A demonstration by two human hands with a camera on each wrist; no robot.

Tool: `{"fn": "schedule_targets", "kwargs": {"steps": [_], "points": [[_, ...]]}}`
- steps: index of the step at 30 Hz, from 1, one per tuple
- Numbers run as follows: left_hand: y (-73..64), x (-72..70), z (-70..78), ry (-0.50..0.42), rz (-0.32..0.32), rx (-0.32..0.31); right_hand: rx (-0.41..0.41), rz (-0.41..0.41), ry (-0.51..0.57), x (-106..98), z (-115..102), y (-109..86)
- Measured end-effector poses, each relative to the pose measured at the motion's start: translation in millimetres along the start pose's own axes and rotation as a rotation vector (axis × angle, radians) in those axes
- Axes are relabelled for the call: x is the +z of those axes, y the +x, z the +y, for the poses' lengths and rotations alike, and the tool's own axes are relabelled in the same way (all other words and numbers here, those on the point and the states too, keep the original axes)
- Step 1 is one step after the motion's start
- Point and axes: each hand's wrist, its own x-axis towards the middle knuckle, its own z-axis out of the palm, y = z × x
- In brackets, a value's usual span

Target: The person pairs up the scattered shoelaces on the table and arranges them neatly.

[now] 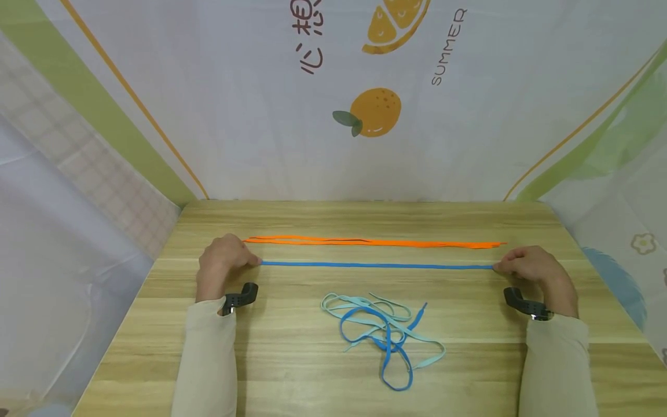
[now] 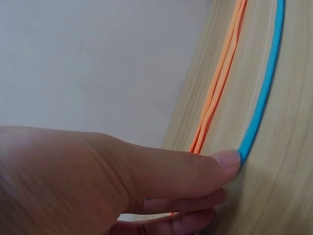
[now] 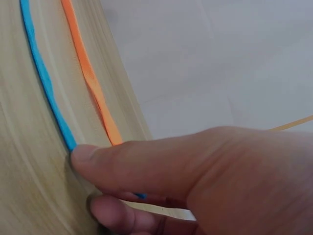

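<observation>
A blue shoelace (image 1: 375, 265) runs straight and taut from hand to hand across the table. My left hand (image 1: 224, 260) pinches its left end between thumb and fingers; the thumb (image 2: 227, 159) lies over the lace in the left wrist view. At the other end my right hand (image 1: 531, 269) pinches it the same way, and a bit of blue shows below the thumb (image 3: 88, 154) in the right wrist view. Just behind lies an orange shoelace (image 1: 417, 243), stretched lengthwise in folded strands, its left end beside my left hand.
Nearer me on the wooden table (image 1: 292, 370) lie a loose light teal shoelace (image 1: 429, 362) and another blue shoelace (image 1: 398, 387), looped over each other. A printed white cloth (image 1: 260, 145) hangs along the table's back edge, with more cloth at both sides.
</observation>
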Motion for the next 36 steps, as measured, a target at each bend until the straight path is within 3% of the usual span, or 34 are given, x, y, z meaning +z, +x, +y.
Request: {"fn": "schedule_targets", "kwargs": {"steps": [36], "points": [[-1.4, -6.2, -11.3, -0.005, 0.005, -0.034, 0.028, 0.003, -0.004, -1.0, 3.2, -1.0]]}}
